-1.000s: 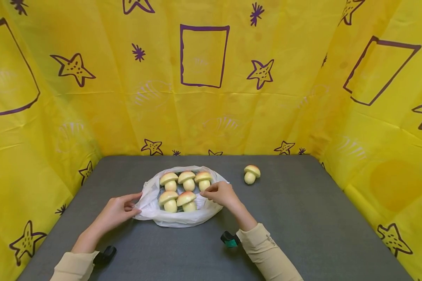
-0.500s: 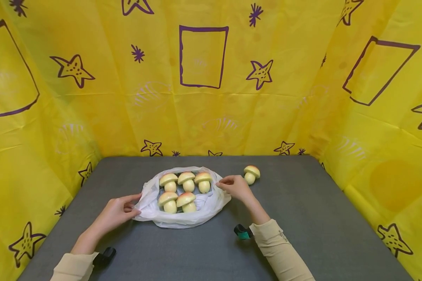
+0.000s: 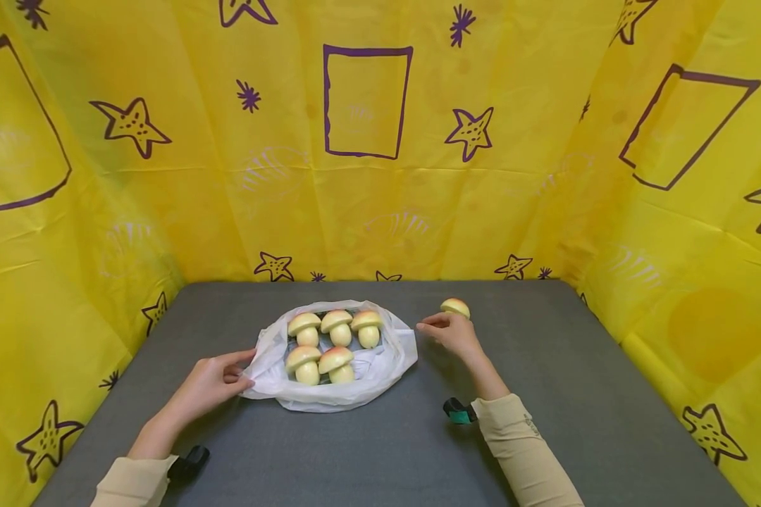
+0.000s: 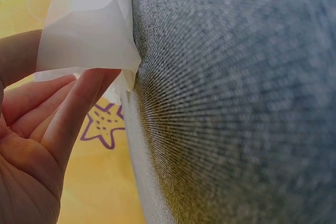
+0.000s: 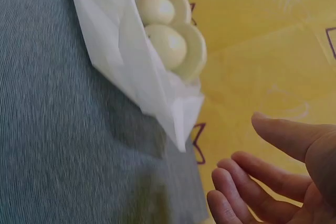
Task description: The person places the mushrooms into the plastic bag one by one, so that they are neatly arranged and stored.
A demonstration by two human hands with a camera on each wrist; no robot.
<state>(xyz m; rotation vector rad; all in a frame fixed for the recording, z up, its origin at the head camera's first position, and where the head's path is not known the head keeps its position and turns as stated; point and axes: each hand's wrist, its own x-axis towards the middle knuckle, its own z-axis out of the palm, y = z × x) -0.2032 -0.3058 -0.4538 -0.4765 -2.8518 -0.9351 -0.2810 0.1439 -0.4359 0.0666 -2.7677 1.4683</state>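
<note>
A white plastic bag [image 3: 390,366] lies spread with its mouth wide, and several toy mushrooms [image 3: 337,362] with cream stems and reddish-topped caps sit inside in two rows. At its left end my left hand [image 3: 208,384] pinches the rim; in the left wrist view the thin film [image 4: 86,40] passes between thumb and fingers. My right hand [image 3: 454,336] is off the bag, to its right. In the right wrist view its thumb and fingers [image 5: 278,129] are apart with nothing between them. One more mushroom [image 3: 455,306] stands just behind that hand, its stem hidden in the head view.
The grey table [image 3: 368,458] reaches back to a yellow curtain [image 3: 368,232] with purple stars and frames, which also hangs at both sides. A black strap [image 3: 190,461] is on the left wrist, and a black and green one [image 3: 459,412] on the right.
My right hand has moved from the mushrooms in the bag, past its right rim, to a place in front of the lone mushroom. My left hand has stayed on the bag's left end.
</note>
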